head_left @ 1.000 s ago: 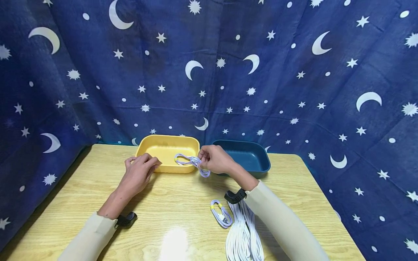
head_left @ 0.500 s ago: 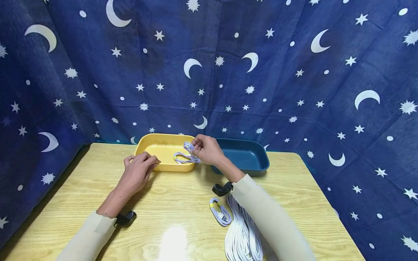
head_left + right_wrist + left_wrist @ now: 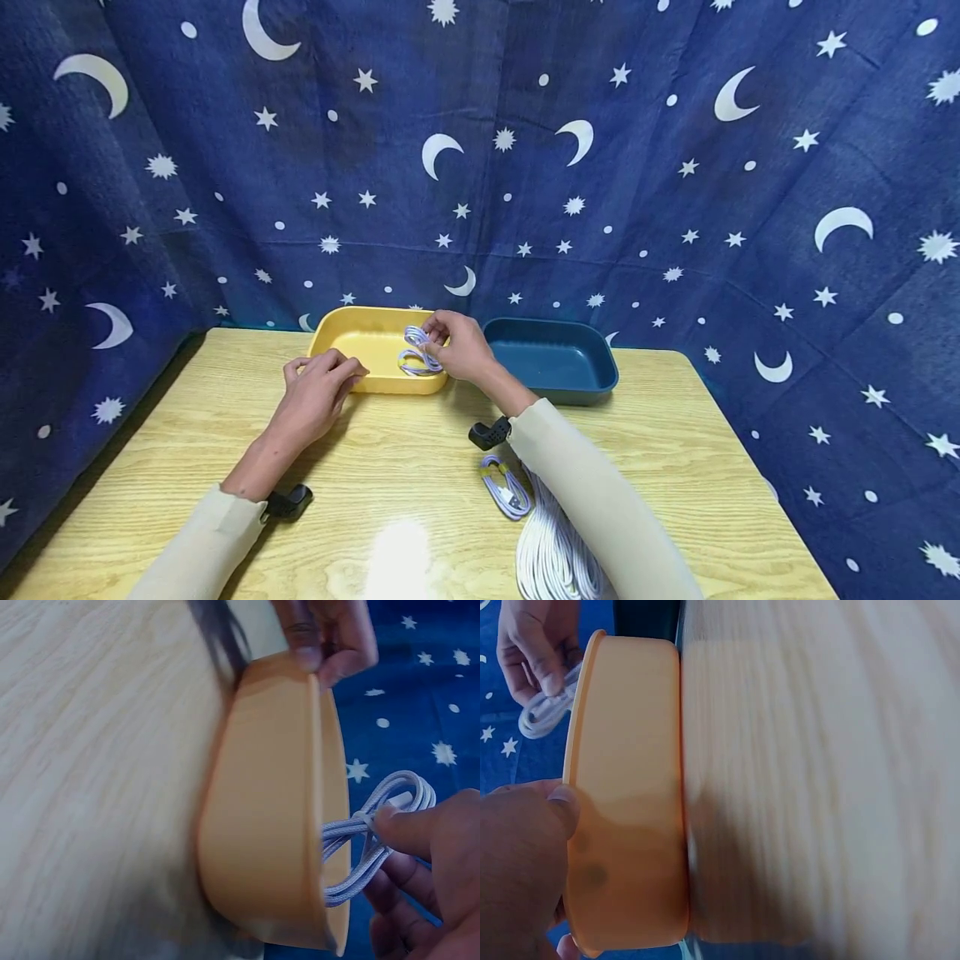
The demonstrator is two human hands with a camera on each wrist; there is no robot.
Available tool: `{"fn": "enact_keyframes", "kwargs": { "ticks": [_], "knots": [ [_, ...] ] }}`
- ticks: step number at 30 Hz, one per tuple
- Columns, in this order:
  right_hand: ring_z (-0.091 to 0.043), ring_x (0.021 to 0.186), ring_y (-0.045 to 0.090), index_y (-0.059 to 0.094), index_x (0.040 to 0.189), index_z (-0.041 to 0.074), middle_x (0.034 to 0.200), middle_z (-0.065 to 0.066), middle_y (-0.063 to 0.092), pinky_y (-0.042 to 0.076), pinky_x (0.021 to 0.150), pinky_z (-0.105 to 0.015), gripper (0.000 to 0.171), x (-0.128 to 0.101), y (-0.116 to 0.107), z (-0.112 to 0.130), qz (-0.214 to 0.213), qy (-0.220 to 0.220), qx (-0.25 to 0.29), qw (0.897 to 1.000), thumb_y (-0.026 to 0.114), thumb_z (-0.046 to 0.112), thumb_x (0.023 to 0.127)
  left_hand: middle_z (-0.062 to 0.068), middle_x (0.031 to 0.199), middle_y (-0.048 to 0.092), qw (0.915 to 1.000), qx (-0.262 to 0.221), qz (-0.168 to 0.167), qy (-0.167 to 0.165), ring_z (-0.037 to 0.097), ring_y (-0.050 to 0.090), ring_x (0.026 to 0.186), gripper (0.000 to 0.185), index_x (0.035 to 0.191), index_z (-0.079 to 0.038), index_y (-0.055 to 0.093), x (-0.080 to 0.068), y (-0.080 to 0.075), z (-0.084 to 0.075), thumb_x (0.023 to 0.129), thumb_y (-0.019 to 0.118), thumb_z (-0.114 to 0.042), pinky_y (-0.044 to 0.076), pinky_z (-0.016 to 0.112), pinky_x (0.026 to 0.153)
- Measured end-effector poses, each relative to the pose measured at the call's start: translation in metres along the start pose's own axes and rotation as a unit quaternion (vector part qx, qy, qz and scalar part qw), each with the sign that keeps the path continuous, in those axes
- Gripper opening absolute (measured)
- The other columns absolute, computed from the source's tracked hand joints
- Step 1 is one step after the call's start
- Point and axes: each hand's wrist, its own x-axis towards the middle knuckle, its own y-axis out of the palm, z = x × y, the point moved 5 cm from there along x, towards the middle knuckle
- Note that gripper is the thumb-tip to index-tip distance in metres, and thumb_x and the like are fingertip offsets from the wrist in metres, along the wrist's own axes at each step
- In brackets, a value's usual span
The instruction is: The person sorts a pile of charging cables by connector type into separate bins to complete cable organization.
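Note:
A yellow tray (image 3: 360, 333) stands at the back of the wooden table, and my left hand (image 3: 318, 392) grips its near rim (image 3: 576, 802), thumb on the edge. Over the tray's right part my right hand (image 3: 453, 342) pinches a small coiled white cable (image 3: 415, 354), whose loops (image 3: 375, 840) hang partly inside the tray (image 3: 277, 810). In the left wrist view the right hand (image 3: 536, 645) and the cable (image 3: 544, 712) show beyond the tray's far end.
A dark blue tray (image 3: 555, 358) sits right of the yellow one. A second small coiled cable (image 3: 506, 487) and a big bundle of white cord (image 3: 555, 550) lie near the front edge, under my right forearm. Star-patterned blue cloth (image 3: 525, 167) hangs behind.
My right hand has carried the coiled cable left and back, from the tray's near right corner to over the yellow tray. The left hand has kept its hold on the rim.

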Motion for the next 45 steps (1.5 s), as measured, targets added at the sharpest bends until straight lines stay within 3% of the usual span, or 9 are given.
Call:
{"fn": "enact_keyframes", "kwargs": {
  "ticks": [6,10,14,19,32,39,45],
  "knots": [
    [-0.013,0.079,0.06,0.077,0.107,0.008,0.086,0.0,0.07,0.047,0.072,-0.026,0.014,0.001,0.014,-0.004,0.022,-0.018,-0.064,0.998,0.073,0.003,0.094,0.0,0.095,0.061,1.0,0.0,-0.001,0.001,0.027,0.064,0.091,0.013,0.105,-0.02,0.073,0.001,0.0,0.0,0.102,0.07,-0.008,0.033,0.069,0.096],
    [-0.013,0.082,0.061,0.078,0.109,0.011,0.088,0.002,0.07,0.047,0.079,-0.03,0.015,0.0,0.022,-0.008,0.031,-0.02,-0.106,0.994,0.074,0.007,0.095,0.0,0.095,0.061,1.0,-0.001,0.0,-0.002,0.027,0.063,0.091,0.013,0.104,-0.019,0.073,0.0,-0.001,0.0,0.102,0.07,-0.007,0.032,0.069,0.096],
    [-0.015,0.085,0.066,0.08,0.109,0.013,0.09,0.003,0.071,0.043,0.088,-0.038,0.014,-0.004,0.025,-0.009,0.035,-0.021,-0.129,0.991,0.075,0.009,0.096,0.0,0.095,0.061,1.0,-0.004,0.002,-0.004,0.028,0.063,0.091,0.011,0.105,-0.018,0.073,-0.001,-0.002,-0.001,0.102,0.07,-0.008,0.032,0.069,0.096],
    [-0.015,0.088,0.067,0.082,0.108,0.015,0.094,0.004,0.076,0.037,0.088,-0.043,0.015,-0.008,0.028,-0.012,0.043,-0.017,-0.145,0.988,0.073,0.01,0.097,0.0,0.095,0.061,1.0,-0.007,0.001,-0.002,0.028,0.064,0.091,0.012,0.105,-0.018,0.073,0.0,-0.003,-0.001,0.102,0.07,-0.007,0.032,0.069,0.097],
    [-0.02,0.092,0.067,0.082,0.104,0.008,0.095,0.001,0.074,0.036,0.088,-0.042,0.012,-0.018,0.019,-0.012,0.026,-0.03,-0.094,0.995,0.075,0.013,0.096,0.0,0.096,0.061,1.0,-0.007,-0.001,-0.001,0.028,0.063,0.092,0.012,0.105,-0.019,0.073,-0.001,0.0,-0.001,0.102,0.069,-0.008,0.032,0.068,0.096],
    [-0.024,0.092,0.069,0.079,0.098,0.009,0.093,-0.001,0.071,0.051,0.082,-0.031,0.007,-0.029,0.008,-0.005,0.022,-0.042,-0.057,0.997,0.074,0.011,0.094,0.0,0.096,0.061,1.0,-0.005,-0.001,-0.001,0.028,0.064,0.093,0.012,0.105,-0.019,0.073,0.0,-0.001,-0.002,0.102,0.069,-0.008,0.032,0.068,0.096],
    [-0.015,0.083,0.065,0.077,0.096,0.01,0.091,0.0,0.07,0.052,0.077,-0.027,0.005,-0.037,-0.002,0.002,0.023,-0.023,-0.022,0.999,0.073,0.009,0.094,0.001,0.095,0.061,1.0,-0.002,0.0,-0.004,0.028,0.064,0.091,0.012,0.104,-0.018,0.073,-0.001,-0.001,-0.002,0.102,0.07,-0.007,0.033,0.069,0.096]
  ]
}}
